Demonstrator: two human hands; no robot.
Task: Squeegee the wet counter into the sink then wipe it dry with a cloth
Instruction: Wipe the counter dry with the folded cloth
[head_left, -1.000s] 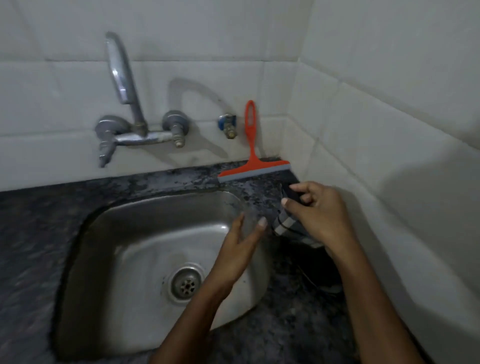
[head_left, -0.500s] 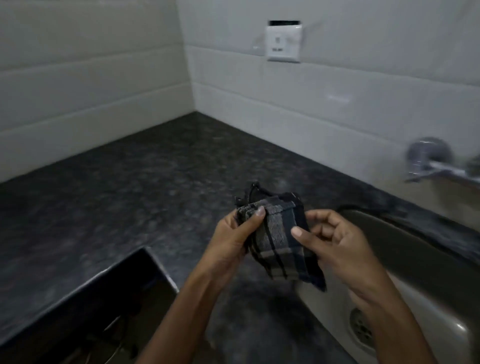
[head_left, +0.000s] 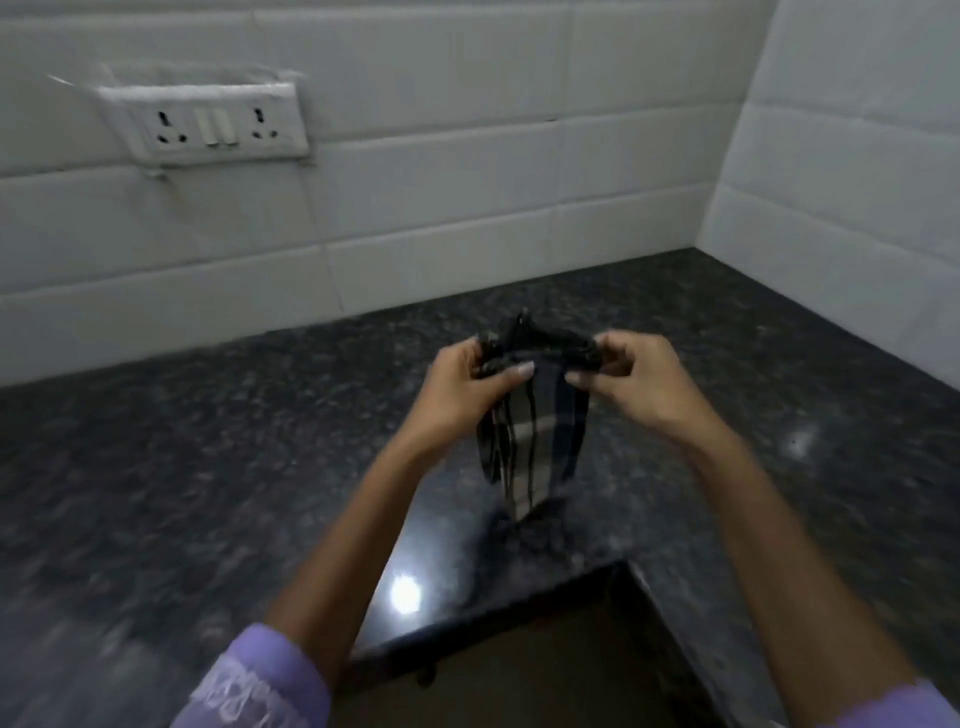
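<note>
Both hands pinch the cloth's top edge: left hand (head_left: 462, 384), right hand (head_left: 631, 382), cloth (head_left: 524, 436) hanging above the counter (head_left: 182, 467), not touching. Looks like wipe stage, not started; sink and squeegee out of view, squeegeeing can't be confirmed

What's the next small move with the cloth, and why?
Probably lower the dark checked cloth flat onto the speckled black granite counter and start wiping. Both the left hand and the right hand pinch its top edge, it hangs partly unfolded above the surface without touching, and the counter below shows glossy reflections that may be leftover wetness.
</note>
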